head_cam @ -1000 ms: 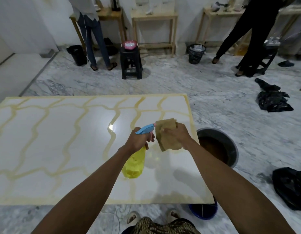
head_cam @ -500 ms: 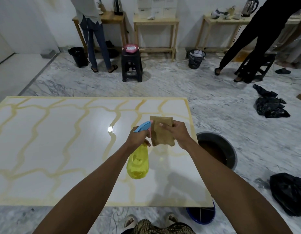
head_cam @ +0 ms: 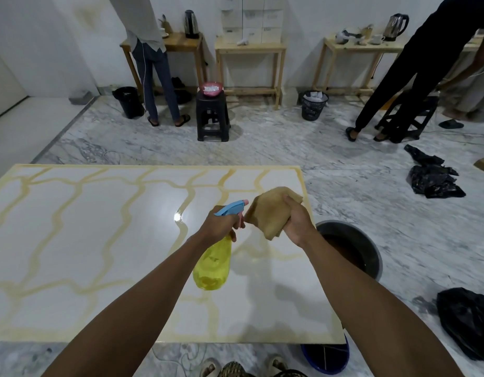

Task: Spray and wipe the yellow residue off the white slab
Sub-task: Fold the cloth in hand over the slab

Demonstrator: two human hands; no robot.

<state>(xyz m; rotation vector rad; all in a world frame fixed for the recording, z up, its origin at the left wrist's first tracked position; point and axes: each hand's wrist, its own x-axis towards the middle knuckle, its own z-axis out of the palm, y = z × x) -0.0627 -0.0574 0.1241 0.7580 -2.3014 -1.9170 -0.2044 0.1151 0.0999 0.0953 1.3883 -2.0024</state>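
A large white slab point(head_cam: 86, 240) lies flat in front of me, crossed by wavy yellow residue lines point(head_cam: 185, 232). My left hand point(head_cam: 222, 223) grips the neck of a yellow spray bottle point(head_cam: 212, 268) with a blue trigger head, held above the slab's right part, nozzle pointing toward the cloth. My right hand point(head_cam: 296, 221) holds a folded brown cloth point(head_cam: 268, 210) up in the air, just right of the nozzle.
A dark bucket point(head_cam: 352, 248) of brown water stands on the floor at the slab's right edge, a blue basin point(head_cam: 326, 357) under its near corner. Black bags point(head_cam: 432, 180) lie on the marble floor. Two persons, a black stool point(head_cam: 212, 115) and wooden tables are at the back.
Both hands have stayed together over the slab's right part. The cloth has tilted and bunched in my right hand, and the camera has tipped upward, showing more of the room.
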